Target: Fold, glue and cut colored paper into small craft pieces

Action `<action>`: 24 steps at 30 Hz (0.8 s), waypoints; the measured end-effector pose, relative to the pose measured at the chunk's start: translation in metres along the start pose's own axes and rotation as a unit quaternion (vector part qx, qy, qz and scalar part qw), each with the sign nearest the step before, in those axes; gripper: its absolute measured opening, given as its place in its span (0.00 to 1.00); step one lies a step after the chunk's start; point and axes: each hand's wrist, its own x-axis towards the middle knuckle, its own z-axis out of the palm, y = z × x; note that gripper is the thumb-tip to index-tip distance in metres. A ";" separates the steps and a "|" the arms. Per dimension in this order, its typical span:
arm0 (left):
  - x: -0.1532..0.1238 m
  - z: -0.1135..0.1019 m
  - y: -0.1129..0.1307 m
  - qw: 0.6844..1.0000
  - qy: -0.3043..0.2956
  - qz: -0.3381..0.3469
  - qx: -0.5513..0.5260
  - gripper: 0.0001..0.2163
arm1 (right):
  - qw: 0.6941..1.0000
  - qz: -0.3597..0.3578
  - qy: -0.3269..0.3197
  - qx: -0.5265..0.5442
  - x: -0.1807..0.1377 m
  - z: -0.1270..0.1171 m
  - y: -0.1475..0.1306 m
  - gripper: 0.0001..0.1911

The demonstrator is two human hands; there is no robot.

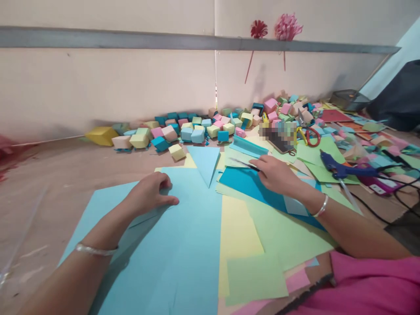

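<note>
My left hand rests with curled fingers on a large light blue paper sheet, pressing it to the floor near a fold. A light blue paper triangle lies point-down just beyond it. My right hand lies over a dark blue sheet and pinches a thin dark tool, too slim to name. Yellow and green sheets overlap between my arms.
Several folded paper cubes in pink, yellow and blue line the wall. A blue glue gun with cables lies at right, near red-handled scissors and a phone. Two paper flowers hang on the wall. Bare brown floor spreads left.
</note>
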 end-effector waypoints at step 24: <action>-0.032 -0.009 0.037 0.971 0.061 -0.091 -0.213 0.18 | 0.995 0.019 -0.048 -0.085 0.013 0.026 0.012 0.19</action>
